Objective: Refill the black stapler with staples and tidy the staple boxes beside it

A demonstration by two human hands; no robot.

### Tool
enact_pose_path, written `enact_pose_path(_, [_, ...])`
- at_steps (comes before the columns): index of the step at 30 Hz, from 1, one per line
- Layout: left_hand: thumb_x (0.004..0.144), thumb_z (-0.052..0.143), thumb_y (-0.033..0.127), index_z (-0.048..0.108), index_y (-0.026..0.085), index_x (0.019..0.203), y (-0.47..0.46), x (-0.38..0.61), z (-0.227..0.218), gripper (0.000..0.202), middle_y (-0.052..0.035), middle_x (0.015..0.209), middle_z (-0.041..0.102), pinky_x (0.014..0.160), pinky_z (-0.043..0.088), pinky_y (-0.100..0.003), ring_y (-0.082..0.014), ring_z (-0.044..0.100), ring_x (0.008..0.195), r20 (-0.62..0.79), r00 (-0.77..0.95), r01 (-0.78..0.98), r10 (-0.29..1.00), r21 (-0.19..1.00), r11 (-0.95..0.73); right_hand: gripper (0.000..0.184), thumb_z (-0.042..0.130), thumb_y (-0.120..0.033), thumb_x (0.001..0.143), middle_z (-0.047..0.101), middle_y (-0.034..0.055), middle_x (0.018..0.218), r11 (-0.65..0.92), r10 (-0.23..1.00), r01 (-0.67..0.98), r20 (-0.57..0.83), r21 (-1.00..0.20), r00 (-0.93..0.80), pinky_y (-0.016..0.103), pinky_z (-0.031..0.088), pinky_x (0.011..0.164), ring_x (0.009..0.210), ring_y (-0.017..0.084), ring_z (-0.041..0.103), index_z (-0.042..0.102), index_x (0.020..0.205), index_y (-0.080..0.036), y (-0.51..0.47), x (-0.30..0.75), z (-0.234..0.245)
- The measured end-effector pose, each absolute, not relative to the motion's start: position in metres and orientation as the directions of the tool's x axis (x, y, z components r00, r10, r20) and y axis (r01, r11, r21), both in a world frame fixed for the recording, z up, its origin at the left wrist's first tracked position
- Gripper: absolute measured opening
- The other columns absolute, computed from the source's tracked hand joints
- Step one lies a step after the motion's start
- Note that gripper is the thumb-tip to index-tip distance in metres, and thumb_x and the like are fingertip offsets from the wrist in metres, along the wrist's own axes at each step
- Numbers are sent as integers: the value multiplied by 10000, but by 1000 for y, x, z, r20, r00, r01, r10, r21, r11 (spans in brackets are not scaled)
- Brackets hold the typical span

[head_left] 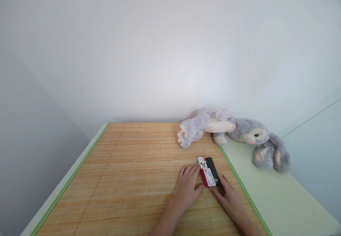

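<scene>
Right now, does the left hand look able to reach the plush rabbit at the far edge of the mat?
Probably yes. The left hand rests beside the small box, and only bare mat lies between it and the plush rabbit; nothing blocks the way.

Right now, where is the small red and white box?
In the head view, the box lies on the bamboo mat, right of centre, between the left hand and right hand, near the plush rabbit.

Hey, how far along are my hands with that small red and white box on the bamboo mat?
Done: nothing shows as finished. In hand: the left hand and right hand both touch the small red and white box, which lies on the woven bamboo mat against a black block. Left: the box looks closed and unlifted.
</scene>
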State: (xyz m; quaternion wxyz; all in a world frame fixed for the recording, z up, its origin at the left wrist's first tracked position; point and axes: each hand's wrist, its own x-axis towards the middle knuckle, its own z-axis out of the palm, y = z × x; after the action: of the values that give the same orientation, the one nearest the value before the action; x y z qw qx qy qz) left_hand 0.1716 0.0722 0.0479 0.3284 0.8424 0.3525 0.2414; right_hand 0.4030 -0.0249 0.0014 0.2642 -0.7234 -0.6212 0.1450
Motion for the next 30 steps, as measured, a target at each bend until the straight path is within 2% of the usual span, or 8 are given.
enact_pose_path(9, [845, 689, 338, 432, 314, 1543, 72, 168, 50, 743, -21, 1621, 447, 1319, 163, -505, -259, 372, 1511, 173, 656, 433, 735, 711, -554, 658, 614, -513, 934, 567, 99, 1511, -58, 967, 811, 170, -582, 191, 518, 349, 1242, 1432, 312, 489, 493, 1521, -241, -23, 398, 9])
enact_pose_path(12, [844, 684, 316, 451, 306, 1534, 73, 171, 48, 729, -33, 1600, 477, 1315, 164, -530, -268, 392, 1501, 176, 646, 433, 743, 718, -546, 638, 601, -495, 943, 556, 94, 1522, -48, 965, 806, 181, -590, 189, 504, 359, 1237, 1441, 305, 477, 492, 1520, -245, -23, 395, 12])
enact_pose_path(17, [839, 690, 297, 482, 304, 1518, 72, 177, 48, 710, -28, 1581, 503, 1317, 182, -538, -262, 415, 1490, 184, 637, 425, 749, 726, -540, 718, 584, -483, 963, 453, 107, 1603, -19, 969, 801, 188, -599, 163, 509, 298, 1266, 1480, 287, 424, 354, 1596, -236, -22, 391, 16])
enact_pose_path(21, [929, 583, 293, 444, 298, 1550, 61, 147, 46, 636, -35, 1600, 477, 1290, 287, -535, -245, 431, 1485, 175, 592, 464, 786, 723, -511, 877, 616, -513, 938, 333, 99, 1672, -46, 937, 741, 227, -670, 264, 532, 309, 1261, 1527, 303, 341, 188, 1652, -240, -30, 387, 40])
enact_pose_path(23, [994, 490, 308, 408, 312, 1570, 55, 111, 43, 581, -32, 1606, 467, 1269, 334, -540, -238, 427, 1489, 179, 513, 537, 839, 696, -477, 791, 595, -506, 958, 359, 82, 1660, -70, 895, 727, 279, -683, 347, 553, 283, 1270, 1526, 312, 340, 261, 1631, -262, -38, 380, 53])
enact_pose_path(25, [1023, 442, 303, 404, 339, 1568, 50, 67, 38, 548, -16, 1607, 467, 1257, 354, -549, -235, 425, 1491, 197, 418, 644, 887, 624, -442, 622, 552, -467, 985, 493, 95, 1569, -46, 834, 731, 377, -680, 403, 565, 329, 1243, 1462, 324, 440, 415, 1555, -259, -45, 365, 58])
enact_pose_path(28, [1018, 456, 296, 419, 337, 1560, 44, 7, 30, 544, -10, 1610, 463, 1238, 376, -556, -252, 411, 1499, 236, 326, 785, 915, 472, -401, 453, 543, -388, 989, 624, 77, 1442, 104, 894, 782, 402, -615, 198, 522, 467, 1150, 1368, 322, 552, 576, 1432, -296, -43, 324, 44])
enact_pose_path(30, [1009, 478, 316, 351, 325, 1594, 40, -18, 26, 599, -15, 1645, 406, 1240, 366, -554, -268, 361, 1528, 237, 326, 840, 915, 372, -396, 520, 554, -380, 979, 581, 24, 1501, 200, 953, 818, 302, -539, -34, 549, 450, 1167, 1434, 333, 486, 525, 1497, -349, -35, 291, 27])
